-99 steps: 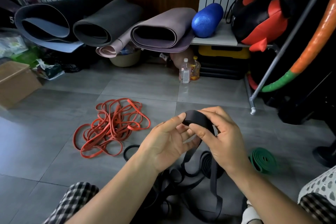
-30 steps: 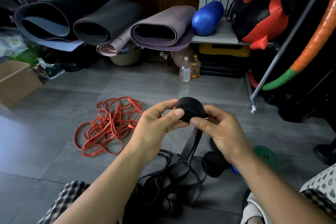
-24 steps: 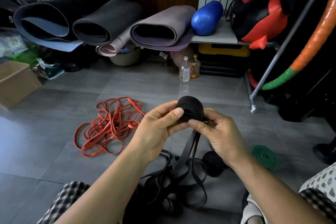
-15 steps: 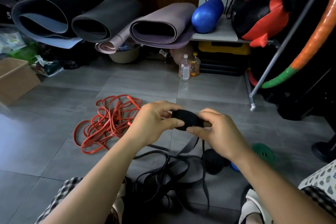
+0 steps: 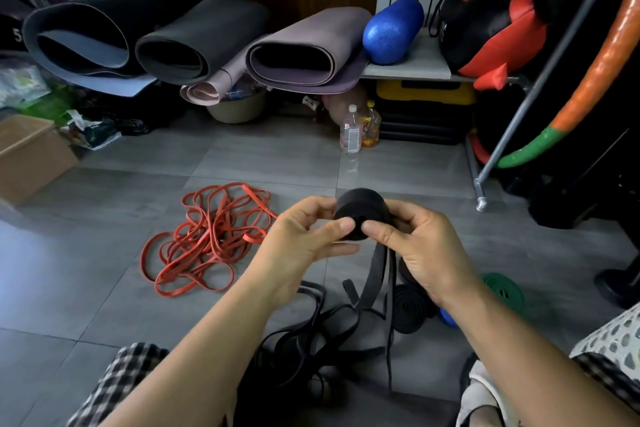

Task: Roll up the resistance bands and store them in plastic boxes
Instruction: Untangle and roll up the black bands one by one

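Note:
A black resistance band, partly wound into a thick roll, is held up in front of me. My left hand pinches the roll's left side and my right hand grips its right side. The band's loose tail hangs down to a tangle of black bands on the floor between my knees. A finished black roll lies under my right wrist. A rolled green band lies to the right. Loose red bands are piled to the left. No plastic box is in sight.
Rolled yoga mats and a blue foam roller line the back. Two bottles stand on the grey tiled floor. A cardboard box sits at left, a metal pole and a red-black bag at right.
The roll has grown thicker as more band was wound on. Both hands turned it, dipped a little, then rose again. The tail on the floor has shifted and shortened.

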`<state>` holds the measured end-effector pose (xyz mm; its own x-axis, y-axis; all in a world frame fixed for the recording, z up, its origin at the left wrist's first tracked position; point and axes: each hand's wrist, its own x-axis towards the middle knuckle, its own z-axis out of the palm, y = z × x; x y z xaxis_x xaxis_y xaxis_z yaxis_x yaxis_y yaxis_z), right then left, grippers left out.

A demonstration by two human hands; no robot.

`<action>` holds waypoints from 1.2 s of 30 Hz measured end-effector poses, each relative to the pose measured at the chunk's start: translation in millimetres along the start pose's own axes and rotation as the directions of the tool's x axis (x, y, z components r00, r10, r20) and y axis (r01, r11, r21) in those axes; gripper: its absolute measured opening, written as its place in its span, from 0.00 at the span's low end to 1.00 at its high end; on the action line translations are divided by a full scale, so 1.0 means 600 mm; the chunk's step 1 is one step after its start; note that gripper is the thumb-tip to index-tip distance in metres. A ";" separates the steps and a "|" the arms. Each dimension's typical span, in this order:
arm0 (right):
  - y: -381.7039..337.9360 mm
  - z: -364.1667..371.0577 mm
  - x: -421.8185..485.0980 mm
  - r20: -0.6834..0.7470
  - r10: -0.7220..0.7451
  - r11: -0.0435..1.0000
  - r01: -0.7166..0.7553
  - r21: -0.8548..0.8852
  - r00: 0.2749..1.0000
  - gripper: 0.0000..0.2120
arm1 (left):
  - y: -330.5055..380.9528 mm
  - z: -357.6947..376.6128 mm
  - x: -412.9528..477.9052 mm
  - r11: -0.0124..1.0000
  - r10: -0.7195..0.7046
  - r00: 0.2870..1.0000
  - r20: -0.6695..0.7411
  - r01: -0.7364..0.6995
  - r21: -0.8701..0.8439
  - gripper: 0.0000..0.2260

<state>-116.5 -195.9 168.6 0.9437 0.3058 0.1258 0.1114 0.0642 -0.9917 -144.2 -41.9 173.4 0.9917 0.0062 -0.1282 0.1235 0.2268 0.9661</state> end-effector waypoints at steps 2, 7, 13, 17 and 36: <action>0.007 -0.007 0.001 0.021 -0.031 0.954 0.036 -0.298 0.999 0.12 | 0.005 -0.010 0.006 0.832 0.120 0.993 0.018 -0.110 0.543 0.13; 0.008 -0.006 -0.001 0.118 -0.033 0.892 0.083 -0.445 0.992 0.12 | 0.018 -0.015 0.005 0.706 0.258 0.959 0.121 -0.272 0.654 0.14; 0.001 -0.003 0.005 0.069 0.028 0.999 -0.030 0.034 0.997 0.14 | 0.030 -0.006 -0.006 0.992 0.118 0.993 -0.021 -0.119 -0.041 0.10; 0.006 0.007 0.004 0.049 0.020 0.997 -0.024 0.077 0.999 0.11 | 0.015 0.001 -0.007 0.959 0.080 0.996 -0.024 -0.084 -0.269 0.09; 0.002 0.025 0.003 0.031 -0.026 0.992 0.022 0.125 0.999 0.12 | 0.021 -0.002 -0.006 0.947 0.075 0.995 -0.065 -0.091 -0.307 0.11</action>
<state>-119.2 -181.0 167.7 0.9305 0.3330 0.1525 0.0925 0.1893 -0.9775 -146.0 -38.0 185.6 0.9938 0.0867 -0.0701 0.0157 0.5132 0.8581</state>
